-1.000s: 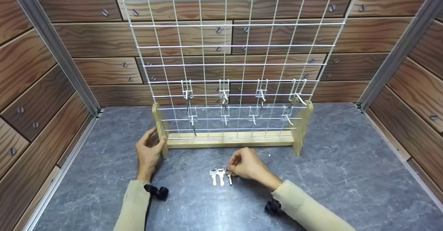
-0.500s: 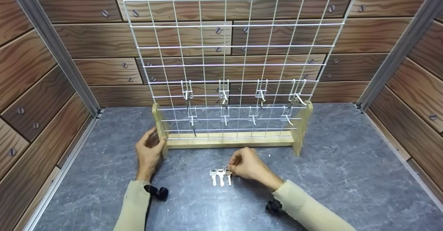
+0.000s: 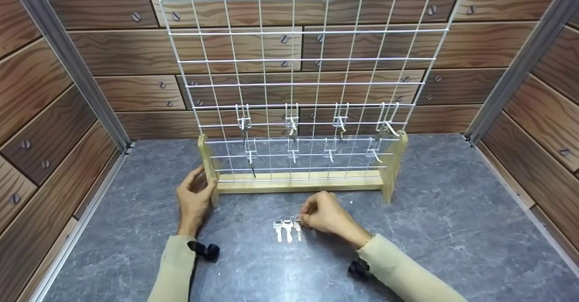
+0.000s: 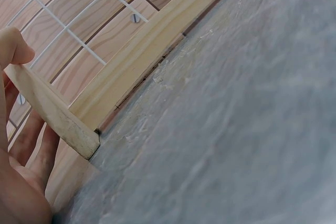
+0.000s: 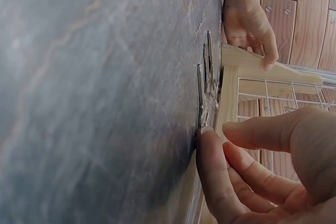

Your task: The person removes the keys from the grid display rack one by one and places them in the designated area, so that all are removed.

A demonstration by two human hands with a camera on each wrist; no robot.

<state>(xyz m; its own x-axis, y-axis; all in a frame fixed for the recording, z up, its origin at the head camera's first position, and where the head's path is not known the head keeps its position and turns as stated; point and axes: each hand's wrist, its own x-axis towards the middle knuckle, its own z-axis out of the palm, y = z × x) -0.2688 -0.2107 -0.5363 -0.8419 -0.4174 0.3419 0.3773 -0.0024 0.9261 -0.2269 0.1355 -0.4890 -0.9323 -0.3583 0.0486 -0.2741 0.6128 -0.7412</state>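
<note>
Three silver keys lie side by side on the grey tabletop in the head view: a left key point(image 3: 278, 231), a middle key point(image 3: 288, 231) and a right key point(image 3: 298, 232). My right hand point(image 3: 326, 214) is at the head of the right key. In the right wrist view its index fingertip touches that key point(image 5: 200, 95), and the thumb stands apart with a gap between. My left hand point(image 3: 194, 198) grips the left wooden upright point(image 4: 55, 111) of a stand, thumb on one side and fingers on the other. The stand holds up a white wire grid point(image 3: 294, 60).
White hooks hang on the grid in two rows. Keys hang in the upper row, and one key point(image 3: 253, 170) hangs from the lower left hook point(image 3: 250, 156). A wooden crossbar point(image 3: 298, 184) joins the uprights. Wood-patterned walls point(image 3: 362, 49) enclose the grey table point(image 3: 452, 229).
The right key, dark and tilted in my right fingers a second ago, now lies flat and bright beside the others. My right hand has shifted slightly right. The left hand stays put.
</note>
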